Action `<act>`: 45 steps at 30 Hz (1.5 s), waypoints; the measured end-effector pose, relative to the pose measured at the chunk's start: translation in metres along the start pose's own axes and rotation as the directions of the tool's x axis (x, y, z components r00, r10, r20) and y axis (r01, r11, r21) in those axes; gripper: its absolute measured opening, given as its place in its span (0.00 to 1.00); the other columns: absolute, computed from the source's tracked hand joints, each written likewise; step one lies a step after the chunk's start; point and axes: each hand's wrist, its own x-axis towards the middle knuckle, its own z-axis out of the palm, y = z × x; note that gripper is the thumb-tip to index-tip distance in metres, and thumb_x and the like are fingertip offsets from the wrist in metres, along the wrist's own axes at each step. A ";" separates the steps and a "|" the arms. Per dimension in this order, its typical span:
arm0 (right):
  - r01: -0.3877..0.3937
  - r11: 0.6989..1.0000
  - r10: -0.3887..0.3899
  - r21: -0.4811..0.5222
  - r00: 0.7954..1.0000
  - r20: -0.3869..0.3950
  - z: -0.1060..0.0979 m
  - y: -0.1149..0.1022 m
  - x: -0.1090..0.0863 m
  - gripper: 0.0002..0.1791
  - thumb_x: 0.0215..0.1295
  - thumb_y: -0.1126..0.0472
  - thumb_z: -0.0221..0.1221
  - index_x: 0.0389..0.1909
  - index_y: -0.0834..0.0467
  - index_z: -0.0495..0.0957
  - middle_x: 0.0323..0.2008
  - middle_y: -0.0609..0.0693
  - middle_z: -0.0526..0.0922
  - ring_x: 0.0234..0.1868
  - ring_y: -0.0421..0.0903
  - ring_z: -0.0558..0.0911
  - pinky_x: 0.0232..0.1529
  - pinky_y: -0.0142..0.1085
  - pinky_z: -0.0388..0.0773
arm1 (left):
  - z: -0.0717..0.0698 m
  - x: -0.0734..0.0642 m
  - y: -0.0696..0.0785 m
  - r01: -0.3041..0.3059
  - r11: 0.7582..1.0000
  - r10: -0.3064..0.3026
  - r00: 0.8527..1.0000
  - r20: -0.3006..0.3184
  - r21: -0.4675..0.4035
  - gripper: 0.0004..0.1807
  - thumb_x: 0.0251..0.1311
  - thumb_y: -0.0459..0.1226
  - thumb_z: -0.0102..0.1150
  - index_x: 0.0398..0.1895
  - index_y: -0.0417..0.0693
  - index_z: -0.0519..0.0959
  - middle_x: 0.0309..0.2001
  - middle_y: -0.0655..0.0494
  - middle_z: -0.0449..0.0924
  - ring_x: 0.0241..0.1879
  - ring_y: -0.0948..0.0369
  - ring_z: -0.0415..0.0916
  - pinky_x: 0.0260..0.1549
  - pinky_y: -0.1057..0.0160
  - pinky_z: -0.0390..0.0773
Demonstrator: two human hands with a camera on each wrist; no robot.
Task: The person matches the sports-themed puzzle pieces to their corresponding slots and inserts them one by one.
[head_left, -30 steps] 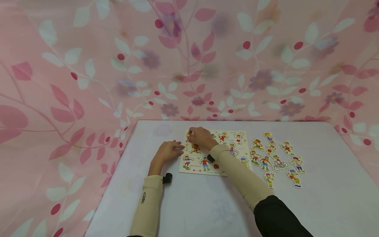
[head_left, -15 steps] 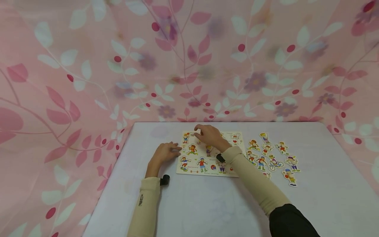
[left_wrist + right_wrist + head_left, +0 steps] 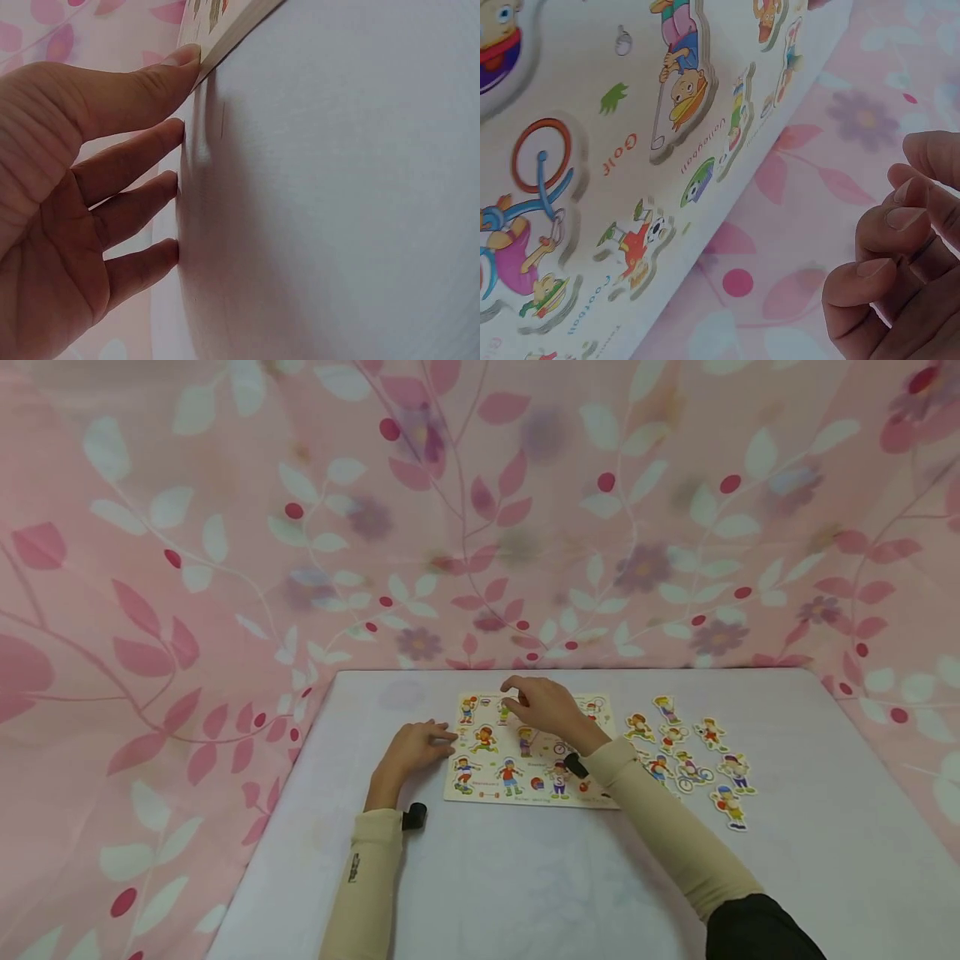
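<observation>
A cream puzzle board [image 3: 487,770] with printed sports figures and small words lies flat on the table. My left hand [image 3: 412,747] is at its left side, fingers fairly straight; in the left wrist view the thumb [image 3: 146,86] touches the edge of the board [image 3: 238,31] while the other fingertips meet the white surface. Above the board's far part hovers my right hand [image 3: 551,706], its fingers loosely bent. Nothing sits between those fingers [image 3: 866,296] in the right wrist view. That view also shows the recessed golf figure [image 3: 681,79] and the cyclist figure [image 3: 529,247].
Several cut-out figure pieces [image 3: 690,768] lie spread to the right of the board, some partly behind the right sleeve [image 3: 667,827]. The table [image 3: 540,893] has a white cover. A pink floral cloth [image 3: 450,527] hangs behind it.
My right hand has lifted from the board's far left corner and moved right, uncovering the ball-player figure there. The left hand keeps its place at the board's edge. The view has shifted slightly.
</observation>
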 end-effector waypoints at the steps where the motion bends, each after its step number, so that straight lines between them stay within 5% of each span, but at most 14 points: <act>1: 0.007 1.000 -0.007 0.003 1.000 -0.001 -0.001 0.000 -0.002 0.15 0.71 0.54 0.59 0.54 0.53 0.80 0.20 0.43 0.73 0.17 0.41 0.67 0.18 0.34 0.61 | 0.000 0.000 0.000 0.000 1.000 0.000 1.000 0.001 -0.003 0.15 0.57 0.42 0.70 0.48 0.53 0.87 0.61 0.53 0.77 0.69 0.49 0.64 0.68 0.45 0.57; 22: -0.016 0.998 0.015 -0.056 0.999 -0.031 -0.009 0.005 -0.055 0.17 0.70 0.51 0.59 0.56 0.49 0.79 0.21 0.41 0.70 0.20 0.39 0.65 0.19 0.33 0.59 | -0.001 -0.001 0.000 0.004 1.000 -0.004 1.000 0.003 -0.012 0.15 0.57 0.42 0.70 0.48 0.53 0.87 0.61 0.52 0.77 0.69 0.49 0.63 0.68 0.44 0.56; 45: -0.030 0.999 0.027 -0.045 0.998 -0.061 -0.043 0.031 -0.108 0.16 0.69 0.52 0.61 0.55 0.51 0.80 0.23 0.39 0.72 0.18 0.38 0.67 0.17 0.33 0.64 | 0.000 -0.001 0.001 -0.005 1.000 0.005 1.000 0.005 -0.026 0.15 0.58 0.42 0.70 0.49 0.52 0.87 0.60 0.51 0.77 0.68 0.47 0.64 0.68 0.46 0.58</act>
